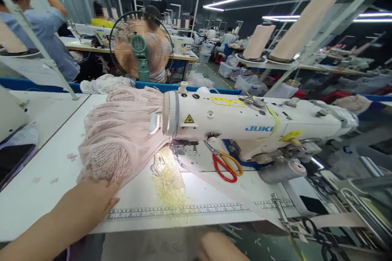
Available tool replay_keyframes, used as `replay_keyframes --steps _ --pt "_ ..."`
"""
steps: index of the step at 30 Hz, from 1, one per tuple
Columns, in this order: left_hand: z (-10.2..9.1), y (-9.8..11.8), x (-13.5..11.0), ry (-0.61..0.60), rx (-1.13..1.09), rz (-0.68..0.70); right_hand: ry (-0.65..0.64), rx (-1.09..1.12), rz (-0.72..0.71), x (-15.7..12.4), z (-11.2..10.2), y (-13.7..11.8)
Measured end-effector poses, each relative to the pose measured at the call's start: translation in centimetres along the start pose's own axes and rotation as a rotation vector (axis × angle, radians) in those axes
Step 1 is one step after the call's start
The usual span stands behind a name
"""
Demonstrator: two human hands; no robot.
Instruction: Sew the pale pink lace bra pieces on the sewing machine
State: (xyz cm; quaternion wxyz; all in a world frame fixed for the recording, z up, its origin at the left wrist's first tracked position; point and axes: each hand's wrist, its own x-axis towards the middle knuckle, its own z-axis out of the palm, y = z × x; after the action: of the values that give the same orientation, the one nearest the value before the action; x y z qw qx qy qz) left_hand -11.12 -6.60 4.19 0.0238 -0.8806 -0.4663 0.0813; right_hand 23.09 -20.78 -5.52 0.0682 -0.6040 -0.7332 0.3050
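Note:
My left hand is at the near end of a bunched pile of pale pink lace fabric. Its fingers go into the folds and look closed on the cloth, with the thumb showing below. The pile runs up to the head of a white JUKI sewing machine, close to the needle area. From there a thin pink strip stretches right to a metal guide. At the bottom edge my right hand is smeared by motion, below the table's front edge; its fingers cannot be made out.
Scissors with red and yellow handles lie on the machine bed. Yellowish clear tape and a printed ruler cover parts of the tabletop. A grey thread cone lies at right. Behind stand a fan and a person in blue.

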Motion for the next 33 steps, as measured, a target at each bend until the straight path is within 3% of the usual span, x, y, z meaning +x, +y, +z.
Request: replay_keyframes --steps 4,9,15,19,23,25,27,30,31,33 --pt "1.0 -0.3 0.1 -0.016 -0.005 -0.071 0.064 -0.072 0.100 1.7 2.7 1.6" --pt "0.4 -2.4 2.7 0.043 -0.118 -0.128 0.097 -0.211 0.027 3.0 4.3 3.0" --pt "0.5 -3.9 3.9 0.169 -0.207 -0.136 0.130 -0.269 0.065 3.7 4.9 4.9" --pt "1.3 -4.1 4.1 0.230 -0.225 -0.141 0.135 -0.224 0.052 4.2 5.0 4.9" --pt "1.9 -4.9 4.1 0.147 -0.239 -0.124 0.177 -0.120 0.072 4.0 4.4 3.9" --pt "1.8 -4.9 3.2 0.161 -0.284 -0.137 0.177 -0.097 0.087 3.3 4.1 3.9" --pt "1.7 -4.0 1.5 0.320 -0.355 -0.199 0.159 -0.086 0.078 2.3 3.7 4.1" --pt "1.8 -0.9 -2.1 0.616 -0.540 -0.238 0.108 -0.043 0.068 0.6 3.1 4.6" --pt "2.1 0.5 -3.3 0.643 -0.639 -0.194 0.095 -0.023 0.076 0.1 2.8 4.5" --pt "2.8 3.5 -5.2 0.520 -0.844 -0.056 0.078 0.011 0.086 -0.8 1.9 4.0"
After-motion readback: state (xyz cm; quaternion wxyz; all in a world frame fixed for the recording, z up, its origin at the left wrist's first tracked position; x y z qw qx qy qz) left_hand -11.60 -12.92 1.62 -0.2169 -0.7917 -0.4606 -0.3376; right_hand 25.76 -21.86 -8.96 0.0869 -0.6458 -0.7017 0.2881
